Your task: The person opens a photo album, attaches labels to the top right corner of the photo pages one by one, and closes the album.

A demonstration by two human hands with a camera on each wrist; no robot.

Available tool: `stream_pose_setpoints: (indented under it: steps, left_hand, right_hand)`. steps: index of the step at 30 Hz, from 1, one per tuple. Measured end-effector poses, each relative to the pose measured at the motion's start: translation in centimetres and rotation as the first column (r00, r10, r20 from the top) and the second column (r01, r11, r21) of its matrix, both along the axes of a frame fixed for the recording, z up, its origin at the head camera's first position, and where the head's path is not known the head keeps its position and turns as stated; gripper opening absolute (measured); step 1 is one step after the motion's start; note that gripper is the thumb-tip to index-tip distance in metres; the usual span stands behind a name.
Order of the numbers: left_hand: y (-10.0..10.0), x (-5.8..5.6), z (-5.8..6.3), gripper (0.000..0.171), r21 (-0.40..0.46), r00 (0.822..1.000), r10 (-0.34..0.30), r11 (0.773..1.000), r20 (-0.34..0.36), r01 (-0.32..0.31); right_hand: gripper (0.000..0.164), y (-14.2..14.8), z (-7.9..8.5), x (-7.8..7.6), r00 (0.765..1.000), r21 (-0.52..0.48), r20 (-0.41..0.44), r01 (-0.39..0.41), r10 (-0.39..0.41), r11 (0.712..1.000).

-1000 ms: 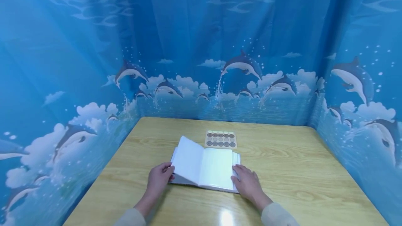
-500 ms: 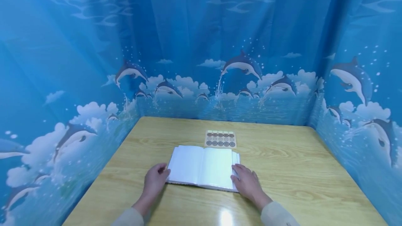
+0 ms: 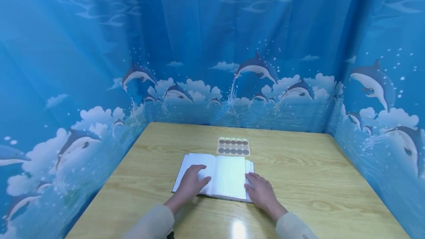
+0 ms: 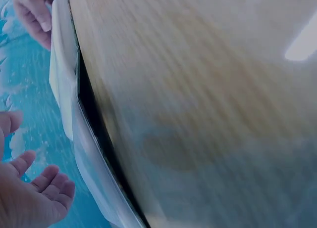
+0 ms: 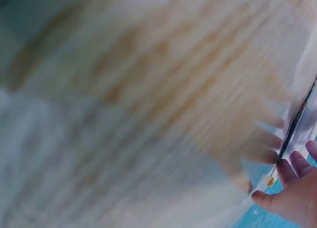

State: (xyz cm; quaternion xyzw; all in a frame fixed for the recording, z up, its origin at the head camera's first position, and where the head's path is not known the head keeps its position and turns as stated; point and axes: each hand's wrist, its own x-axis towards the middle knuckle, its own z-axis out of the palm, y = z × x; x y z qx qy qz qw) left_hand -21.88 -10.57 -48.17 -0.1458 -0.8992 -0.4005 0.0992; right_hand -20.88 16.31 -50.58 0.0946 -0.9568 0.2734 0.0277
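Note:
An open book (image 3: 230,178) with blank white pages lies on the wooden table, dark cover edge showing beneath. My left hand (image 3: 190,183) is over the left page (image 3: 182,174), thumb and fingers spread apart with nothing between them. In the left wrist view that hand (image 4: 34,198) has loosely bent fingers, apart from the book's pages (image 4: 94,159). At the book's right side my right hand (image 3: 261,191) rests its fingers on the stepped page edges. The right wrist view shows the right hand's fingers (image 5: 297,163) extended along the cover edge.
Just beyond the book lies a flat beige card (image 3: 233,146) with rows of round brown and pale discs. The wooden table (image 3: 308,180) reaches back to blue curtains (image 3: 206,40) printed with dolphins, which enclose it on three sides.
A raised left page came down flat at the left side. My left hand then let go of the left edge and moved right over the page. The right hand stayed in place.

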Motion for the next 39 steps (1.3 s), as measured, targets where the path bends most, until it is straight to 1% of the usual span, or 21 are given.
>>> stream_pose_setpoints:
  steps: [4, 6, 8, 10, 14, 20, 24, 29, 32, 34, 39]
  left_hand:
    - [1.7, -0.4, 0.1, 0.049, -0.064, 0.997, -0.054, 0.996, 0.053, 0.058]
    - [2.6, -0.5, -0.1, 0.052, -0.108, 0.995, -0.076, 0.991, 0.065, 0.083]
    - [3.4, -0.5, -0.2, 0.055, -0.157, 0.994, -0.091, 0.983, 0.066, 0.1]
    - [4.2, -0.5, -0.5, 0.057, -0.21, 0.993, -0.101, 0.971, 0.053, 0.11]
    - [5.6, -0.4, -0.7, 0.062, -0.329, 0.993, -0.111, 0.937, 0.029, 0.114]
    - [6.9, -0.1, -1.1, 0.072, -0.479, 0.991, -0.133, 0.87, 0.004, 0.119]
    - [7.6, 0.1, -1.3, 0.079, -0.539, 0.988, -0.157, 0.832, -0.004, 0.131]
    - [7.9, 0.0, -1.8, 0.081, -0.583, 0.985, -0.17, 0.8, 0.002, 0.139]
    - [7.9, 0.0, -2.0, 0.079, -0.591, 0.985, -0.17, 0.795, 0.005, 0.14]
    - [7.9, 0.1, -2.0, 0.076, -0.583, 0.985, -0.172, 0.8, 0.005, 0.142]
    - [7.7, 0.2, -1.9, 0.067, -0.538, 0.983, -0.184, 0.829, -0.009, 0.15]
  right_hand:
    - [0.041, 0.1, 0.0, 0.2, 1.0, -0.015, -0.022, -0.013, 0.013, 1.0]
    - [0.04, 0.2, 0.0, 0.2, 0.999, -0.019, -0.036, -0.018, 0.017, 1.0]
    - [0.04, 0.2, -0.1, 0.2, 0.999, -0.024, -0.042, -0.02, 0.019, 1.0]
    - [0.04, 0.2, -0.2, 0.1, 0.999, -0.028, -0.048, -0.02, 0.019, 0.999]
    - [0.04, 0.2, -0.5, -0.1, 0.998, -0.046, -0.056, -0.019, 0.017, 0.999]
    - [0.04, 0.2, -0.9, -0.2, 0.997, -0.07, -0.073, -0.023, 0.017, 0.997]
    - [0.038, 0.3, -0.8, -0.2, 0.996, -0.071, -0.092, -0.026, 0.019, 0.997]
    - [0.035, 0.3, -0.7, 0.1, 0.994, -0.075, -0.109, -0.032, 0.024, 0.997]
    - [0.035, 0.3, -0.6, 0.2, 0.994, -0.074, -0.107, -0.036, 0.028, 0.997]
    - [0.035, 0.3, -0.5, 0.2, 0.995, -0.075, -0.1, -0.035, 0.028, 0.997]
    - [0.036, 0.3, -0.5, 0.2, 0.995, -0.068, -0.098, -0.031, 0.024, 0.997]
